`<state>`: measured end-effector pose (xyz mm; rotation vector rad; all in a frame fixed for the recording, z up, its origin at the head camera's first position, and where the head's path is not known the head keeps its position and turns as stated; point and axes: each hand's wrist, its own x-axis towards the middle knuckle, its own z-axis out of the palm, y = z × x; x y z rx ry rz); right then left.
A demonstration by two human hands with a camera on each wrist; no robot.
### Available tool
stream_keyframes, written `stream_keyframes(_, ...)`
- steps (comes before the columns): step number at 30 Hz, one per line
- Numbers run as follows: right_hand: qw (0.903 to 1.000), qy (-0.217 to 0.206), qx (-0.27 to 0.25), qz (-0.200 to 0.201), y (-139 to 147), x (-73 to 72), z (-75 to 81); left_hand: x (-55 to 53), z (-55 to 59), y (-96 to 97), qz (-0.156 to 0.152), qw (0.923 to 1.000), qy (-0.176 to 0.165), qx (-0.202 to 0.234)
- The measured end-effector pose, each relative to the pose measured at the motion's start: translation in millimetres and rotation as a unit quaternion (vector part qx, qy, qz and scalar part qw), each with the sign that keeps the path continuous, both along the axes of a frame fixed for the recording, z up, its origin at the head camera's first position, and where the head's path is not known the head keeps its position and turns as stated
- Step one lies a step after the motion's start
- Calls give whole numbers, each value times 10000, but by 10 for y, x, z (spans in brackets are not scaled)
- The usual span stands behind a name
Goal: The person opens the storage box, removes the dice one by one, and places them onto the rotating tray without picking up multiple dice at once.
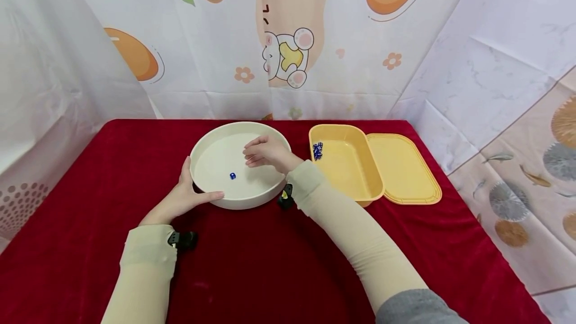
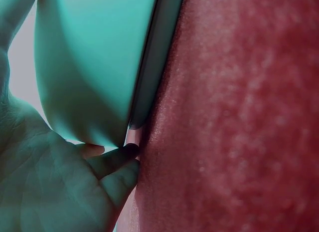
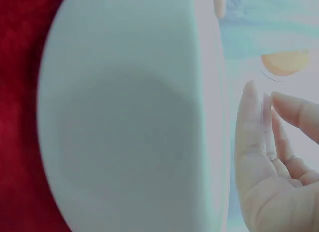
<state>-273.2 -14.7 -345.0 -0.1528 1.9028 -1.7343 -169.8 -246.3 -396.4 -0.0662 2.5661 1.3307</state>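
A round white tray (image 1: pixel 216 154) with a raised wall sits on the red cloth, and one blue die (image 1: pixel 232 176) lies inside it. My left hand (image 1: pixel 182 196) holds the tray's near left side, thumb along the front rim and fingers round the outer wall. In the left wrist view, fingers (image 2: pixel 117 162) reach low against the wall, close to the cloth. Over the tray's right part hovers my right hand (image 1: pixel 267 153), its fingers loosely bent. The right wrist view shows nothing between its thumb and fingers (image 3: pixel 249 122).
Right of the tray stands a yellow box (image 1: pixel 344 164), with several blue dice (image 1: pixel 317 151) bunched at its left wall. A yellow lid (image 1: pixel 405 169) lies against the box's right side. Printed curtains (image 1: pixel 202 64) hang behind and beside the table.
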Motion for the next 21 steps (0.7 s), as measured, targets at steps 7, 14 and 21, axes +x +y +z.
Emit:
stream_keyframes(7,9999,92,-79,-50,167,-96,200,-1,-13,-2,15,10000,-3,24)
stream_keyframes(14,9987,94,-419,-281,390,-187,392,7,-11,-5,-21,9999,90,50)
stream_keyframes(21,9969,173,-592,-494,688,-328,450,14,-5,-7,-45,9999,118,1)
